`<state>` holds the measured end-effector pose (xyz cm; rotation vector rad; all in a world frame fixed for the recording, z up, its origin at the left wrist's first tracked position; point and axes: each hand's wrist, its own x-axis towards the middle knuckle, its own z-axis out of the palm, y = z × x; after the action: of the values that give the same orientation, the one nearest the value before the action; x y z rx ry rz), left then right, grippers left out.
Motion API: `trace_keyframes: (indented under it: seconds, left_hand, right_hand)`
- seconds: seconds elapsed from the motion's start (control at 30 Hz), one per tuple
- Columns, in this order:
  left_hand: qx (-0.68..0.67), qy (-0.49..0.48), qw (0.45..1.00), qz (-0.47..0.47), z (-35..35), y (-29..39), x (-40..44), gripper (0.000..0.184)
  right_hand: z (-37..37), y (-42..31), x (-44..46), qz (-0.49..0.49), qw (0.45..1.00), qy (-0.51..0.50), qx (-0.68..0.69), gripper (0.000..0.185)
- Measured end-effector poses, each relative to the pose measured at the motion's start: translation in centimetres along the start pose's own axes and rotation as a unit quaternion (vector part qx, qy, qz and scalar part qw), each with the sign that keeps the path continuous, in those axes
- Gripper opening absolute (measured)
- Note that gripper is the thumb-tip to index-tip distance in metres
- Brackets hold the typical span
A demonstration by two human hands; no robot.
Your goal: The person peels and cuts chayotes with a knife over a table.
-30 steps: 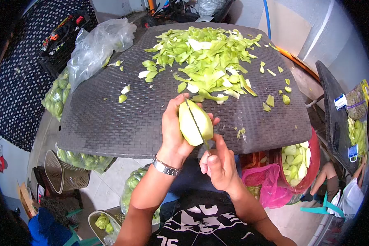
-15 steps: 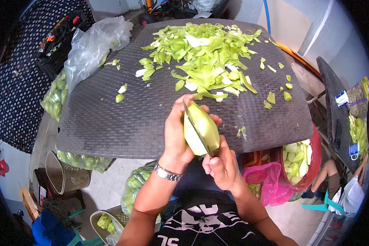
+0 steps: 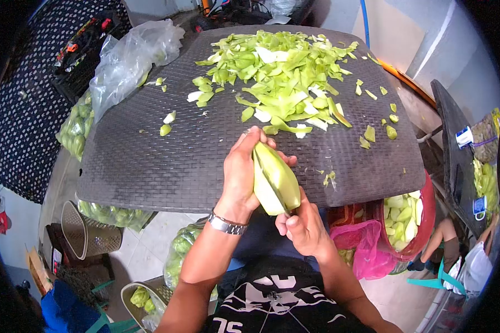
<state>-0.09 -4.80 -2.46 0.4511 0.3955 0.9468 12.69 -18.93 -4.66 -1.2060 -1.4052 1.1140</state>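
A pale green peeled vegetable (image 3: 279,180) is held over the near edge of the dark woven table (image 3: 150,166). My left hand (image 3: 240,175) wraps round its left side and top, with fingertips showing on the far side. My right hand (image 3: 303,225) is closed at the lower end, pinching a thin knife (image 3: 275,191) whose blade lies along the vegetable, partly sunk into it. Much of the handle is hidden by my fingers. Beyond my hands, a heap of green peelings (image 3: 283,72) is spread on the table.
A red tub (image 3: 426,222) of peeled pieces stands right below the table, beside a pink bag (image 3: 366,250). Clear plastic (image 3: 133,61) lies at the back left. Bags of green vegetables (image 3: 183,250) and baskets (image 3: 91,233) are below left. Another person's leg (image 3: 440,238) shows at right.
The vegetable has turned in my left hand and shifted slightly right and down. The knife blade, earlier showing long across it, now shows less. Both hands keep their hold.
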Motion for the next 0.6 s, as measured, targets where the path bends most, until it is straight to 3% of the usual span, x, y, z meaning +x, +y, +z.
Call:
trace_keyframes:
  seconds: [0.1,0.2,0.23,0.33,0.47,0.5,0.6]
  left_hand:
    - [0.039,-0.020,0.998,0.040,0.5,-0.5,-0.2,0.040]
    - [0.011,-0.069,0.996,0.048,0.8,-0.2,-0.2,0.063]
    - [0.009,-0.080,0.996,0.035,1.2,0.3,-0.8,0.085]
    - [-0.031,-0.056,0.996,0.065,3.0,0.5,-2.5,0.094]
    - [-0.037,-0.048,0.997,0.046,1.3,-0.2,-1.7,0.089]
    - [-0.023,-0.036,0.998,0.048,1.3,-0.3,-1.6,0.079]
    - [0.054,0.002,0.993,0.110,1.2,-1.0,-1.5,0.073]
  right_hand:
    - [-0.3,0.4,-0.2,0.024,0.999,-0.020,0.022,0.078]
    - [-0.3,0.1,0.1,-0.016,1.000,0.002,-0.013,0.073]
    - [-0.4,-0.1,0.1,-0.016,1.000,0.004,-0.021,0.071]
    - [-0.8,-0.8,0.4,0.002,1.000,0.003,-0.028,0.070]
    - [0.1,0.3,0.5,-0.041,0.998,0.024,-0.046,0.068]
    - [0.0,0.4,0.6,-0.036,0.998,0.019,-0.047,0.068]
    - [-0.3,0.6,0.1,0.012,0.999,-0.008,-0.035,0.070]
